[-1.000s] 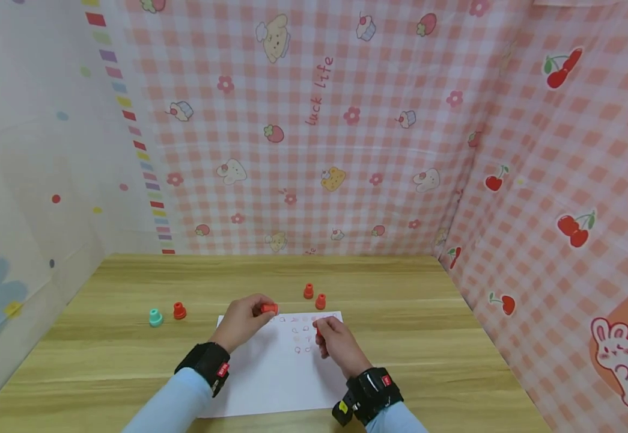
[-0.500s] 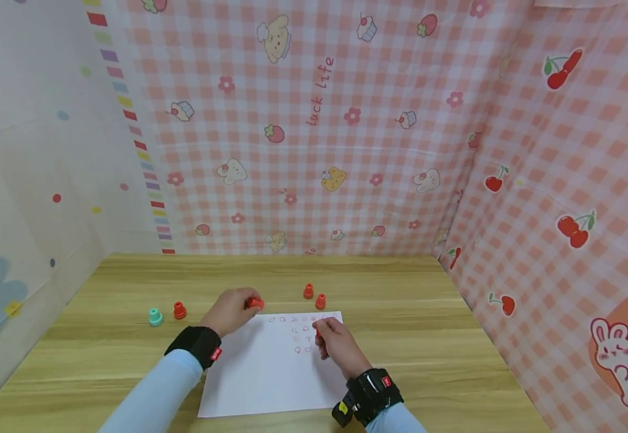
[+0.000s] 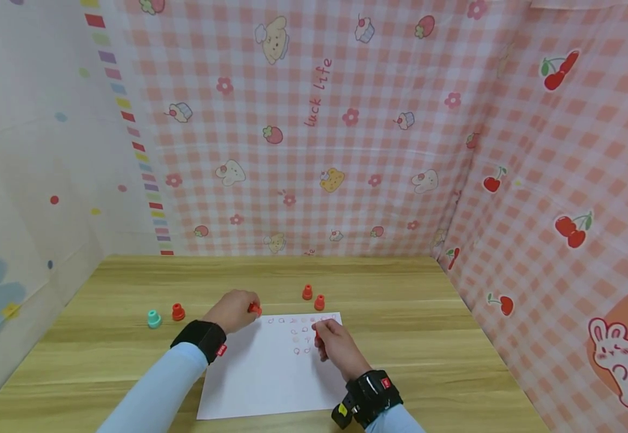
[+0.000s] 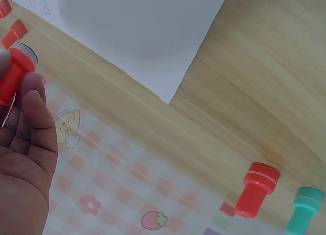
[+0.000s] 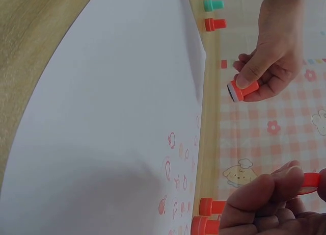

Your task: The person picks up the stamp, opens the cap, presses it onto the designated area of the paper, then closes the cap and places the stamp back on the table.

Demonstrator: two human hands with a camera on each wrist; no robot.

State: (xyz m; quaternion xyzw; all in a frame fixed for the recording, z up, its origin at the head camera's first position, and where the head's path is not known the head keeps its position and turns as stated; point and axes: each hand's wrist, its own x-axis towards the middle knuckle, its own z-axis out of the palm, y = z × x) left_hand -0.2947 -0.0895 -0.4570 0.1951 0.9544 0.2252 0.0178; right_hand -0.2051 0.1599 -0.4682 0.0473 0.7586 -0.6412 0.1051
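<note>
The person's left hand [image 3: 232, 311] pinches a red stamp [image 4: 18, 72] near the far left corner of the white paper [image 3: 270, 385], while the right hand [image 3: 338, 344] pinches a small red piece [image 5: 310, 182] beside the red prints [image 3: 296, 351]. On the counter [image 3: 416, 343], two upright stamps [image 3: 320, 302] stand beyond the paper; a teal stamp [image 3: 154, 319] stands left.
</note>
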